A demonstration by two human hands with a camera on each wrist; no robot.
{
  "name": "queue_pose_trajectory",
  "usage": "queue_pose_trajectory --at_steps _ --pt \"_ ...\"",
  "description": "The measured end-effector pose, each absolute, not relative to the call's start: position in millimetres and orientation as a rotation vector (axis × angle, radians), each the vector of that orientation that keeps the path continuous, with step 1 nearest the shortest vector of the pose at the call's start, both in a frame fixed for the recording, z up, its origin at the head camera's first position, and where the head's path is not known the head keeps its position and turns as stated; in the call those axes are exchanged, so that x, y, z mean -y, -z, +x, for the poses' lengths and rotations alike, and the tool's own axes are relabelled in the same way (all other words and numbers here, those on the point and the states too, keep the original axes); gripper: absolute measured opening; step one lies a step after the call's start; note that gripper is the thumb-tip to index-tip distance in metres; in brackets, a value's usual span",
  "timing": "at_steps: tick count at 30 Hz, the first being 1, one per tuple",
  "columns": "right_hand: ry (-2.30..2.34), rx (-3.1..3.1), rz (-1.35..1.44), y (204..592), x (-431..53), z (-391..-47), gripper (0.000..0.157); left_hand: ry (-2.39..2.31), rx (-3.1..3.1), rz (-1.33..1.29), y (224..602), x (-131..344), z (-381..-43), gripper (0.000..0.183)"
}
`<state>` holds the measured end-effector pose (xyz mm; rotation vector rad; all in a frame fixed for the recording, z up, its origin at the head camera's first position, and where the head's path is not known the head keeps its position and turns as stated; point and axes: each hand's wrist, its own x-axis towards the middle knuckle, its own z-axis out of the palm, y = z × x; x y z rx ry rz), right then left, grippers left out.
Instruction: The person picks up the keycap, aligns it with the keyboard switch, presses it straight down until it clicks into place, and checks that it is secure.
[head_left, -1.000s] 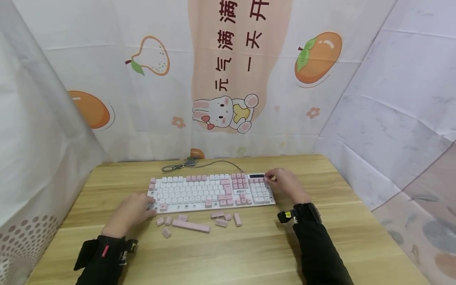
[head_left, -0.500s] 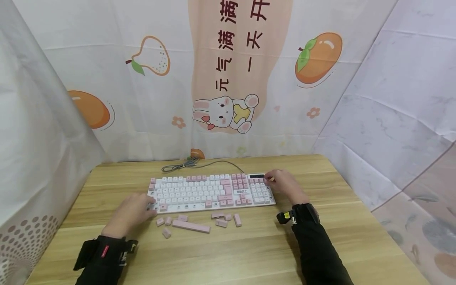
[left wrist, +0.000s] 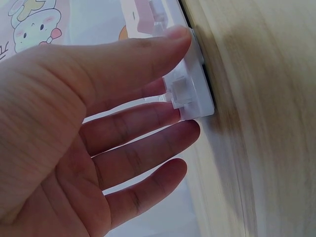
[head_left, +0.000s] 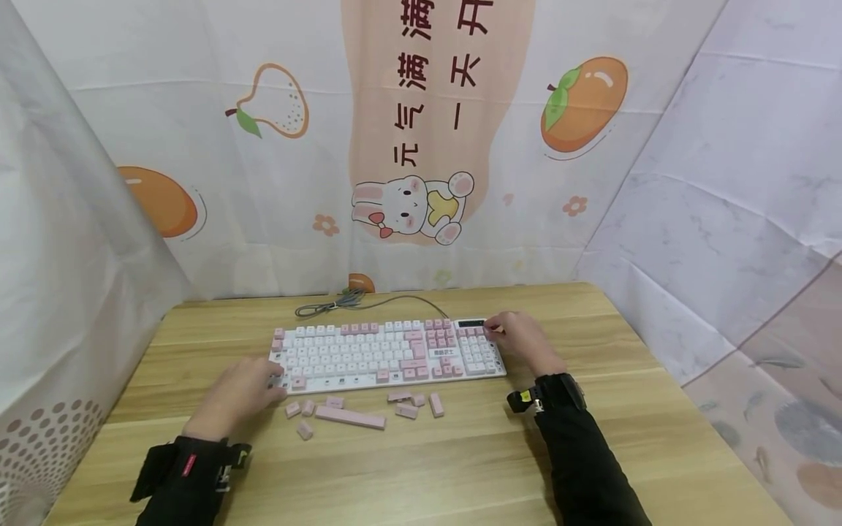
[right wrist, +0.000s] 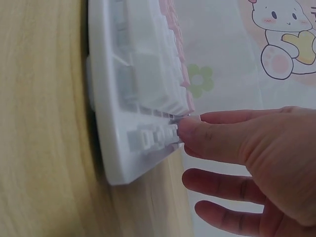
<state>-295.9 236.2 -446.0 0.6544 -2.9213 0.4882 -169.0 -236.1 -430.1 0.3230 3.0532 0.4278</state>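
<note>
A white and pink keyboard point(head_left: 362, 354) lies on the wooden table, with bare switches along its right edge and bottom row. At its lower left corner my left hand point(head_left: 240, 391) holds the frame, thumb on the front edge and fingers at the end, spread in the left wrist view. At the upper right of the number pad my right hand point(head_left: 522, 340) pinches a small pale keycap point(right wrist: 193, 117) between thumb and index finger. The fingertips hide most of it. Its other fingers hang free of the board.
Loose pink keycaps lie in front of the keyboard, among them a long space bar point(head_left: 350, 417) and an upright-lying key point(head_left: 436, 405). Behind it rests a bundled grey cable point(head_left: 335, 304). A printed curtain point(head_left: 296, 183) stands at the table's back edge.
The head view has shifted slightly. Both hands stay at the same spots on the keyboard, and the loose keycaps have not moved.
</note>
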Motion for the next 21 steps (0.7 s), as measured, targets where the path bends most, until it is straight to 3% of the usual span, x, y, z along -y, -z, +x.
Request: queue_pose_trajectory --at_steps 21 --pt "-0.422 2.85 0.603 450.0 -230.2 -288.3 0.014 -0.477 -3.06 0.323 433.3 238.8 -169.8 0.034"
